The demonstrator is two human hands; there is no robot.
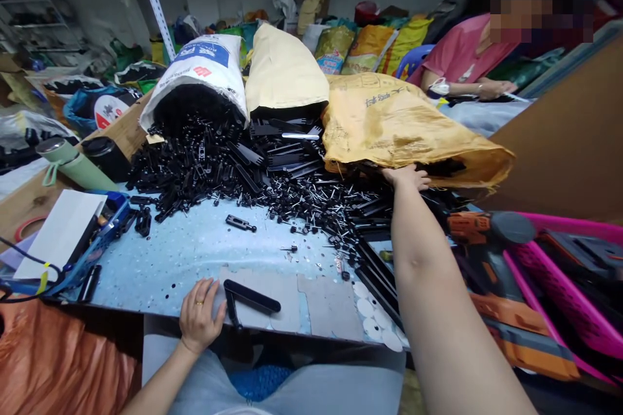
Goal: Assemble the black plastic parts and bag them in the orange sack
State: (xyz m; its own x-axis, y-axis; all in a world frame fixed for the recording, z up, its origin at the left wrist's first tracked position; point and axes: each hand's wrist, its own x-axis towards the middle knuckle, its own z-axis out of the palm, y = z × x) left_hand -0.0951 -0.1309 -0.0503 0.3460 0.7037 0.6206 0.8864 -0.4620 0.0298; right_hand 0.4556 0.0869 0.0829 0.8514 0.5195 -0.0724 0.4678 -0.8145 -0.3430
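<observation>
My left hand lies flat at the table's front edge, fingers stretched out, beside a hinged black part made of two long arms set at an angle. Its fingertips are close to that part; whether they touch it I cannot tell. Far forward on the right, my right hand is at the mouth of a yellow woven sack, thumb and fingers spread against its lower rim. Some fingertips are hidden there. Long black strips lie beside the right forearm. One small black fitting lies alone mid-table.
Black parts and black-headed screws are heaped before a white sack and a cream sack. On the right are an orange drill and a pink basket. Left stands a green bottle. Another person sits behind.
</observation>
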